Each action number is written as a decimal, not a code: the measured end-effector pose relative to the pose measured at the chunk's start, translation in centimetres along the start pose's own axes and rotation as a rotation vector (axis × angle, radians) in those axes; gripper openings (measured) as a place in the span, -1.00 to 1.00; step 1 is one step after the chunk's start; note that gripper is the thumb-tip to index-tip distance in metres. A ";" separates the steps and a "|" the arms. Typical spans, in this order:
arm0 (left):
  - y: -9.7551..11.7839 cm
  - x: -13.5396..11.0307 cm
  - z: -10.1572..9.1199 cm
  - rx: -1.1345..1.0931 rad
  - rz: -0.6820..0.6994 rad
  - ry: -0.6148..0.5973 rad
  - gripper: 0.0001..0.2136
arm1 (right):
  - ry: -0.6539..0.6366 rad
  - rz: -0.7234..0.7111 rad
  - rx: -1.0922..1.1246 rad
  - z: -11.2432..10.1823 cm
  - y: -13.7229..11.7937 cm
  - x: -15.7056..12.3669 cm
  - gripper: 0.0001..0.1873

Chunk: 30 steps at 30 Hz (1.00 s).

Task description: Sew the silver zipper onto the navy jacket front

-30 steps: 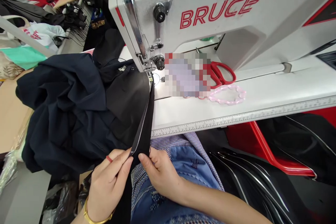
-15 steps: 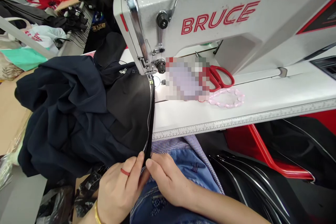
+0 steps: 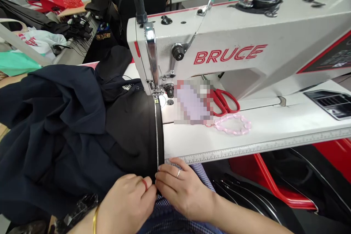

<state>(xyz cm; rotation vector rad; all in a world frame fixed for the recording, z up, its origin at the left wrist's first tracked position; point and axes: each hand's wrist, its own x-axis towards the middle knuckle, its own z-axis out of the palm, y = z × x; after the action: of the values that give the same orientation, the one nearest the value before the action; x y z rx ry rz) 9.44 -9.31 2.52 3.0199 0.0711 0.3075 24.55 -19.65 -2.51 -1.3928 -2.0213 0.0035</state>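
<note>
A dark navy and black garment (image 3: 131, 135) lies under the needle end of the white sewing machine (image 3: 233, 44). A zipper (image 3: 157, 131) with pale metal teeth runs along its right edge, from the presser foot (image 3: 156, 99) down to my hands. My left hand (image 3: 131, 199), with a red ring and a gold bracelet, is closed on the garment's edge near the zipper's lower end. Right beside it, my right hand (image 3: 185, 192) pinches the same zipper edge, its index finger lying near the table's front. The fingertips of both hands are partly hidden.
Red-handled scissors (image 3: 227, 102) and a pink beaded loop (image 3: 233, 124) lie on the machine bed beside a blurred patch. A ruler strip (image 3: 246, 150) follows the front edge. Lower right, a red chair-like frame (image 3: 270, 179) holds black pieces with pale zippers.
The view has tilted up, showing more of the machine's top. The zipper edge, curved before, is now pulled straight. My right hand has turned flatter, knuckles up, at the zipper edge.
</note>
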 end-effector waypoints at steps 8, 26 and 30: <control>-10.1 6.5 2.3 -0.014 -0.244 -0.043 -0.51 | 0.095 0.149 0.163 0.7 -0.4 -0.1 -0.77; -11.9 6.0 3.8 0.091 -0.085 0.024 -0.58 | 0.166 0.152 0.157 1.0 0.2 -0.4 -0.81; -11.5 6.1 3.3 0.063 0.009 -0.097 -0.58 | 0.153 0.172 0.143 1.2 0.3 -0.4 -0.81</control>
<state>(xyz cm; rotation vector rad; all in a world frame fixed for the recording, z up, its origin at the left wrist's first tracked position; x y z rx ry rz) 15.66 2.16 -0.74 3.0926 0.0611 0.1628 24.24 -19.47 -3.72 -1.4268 -1.7375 0.1110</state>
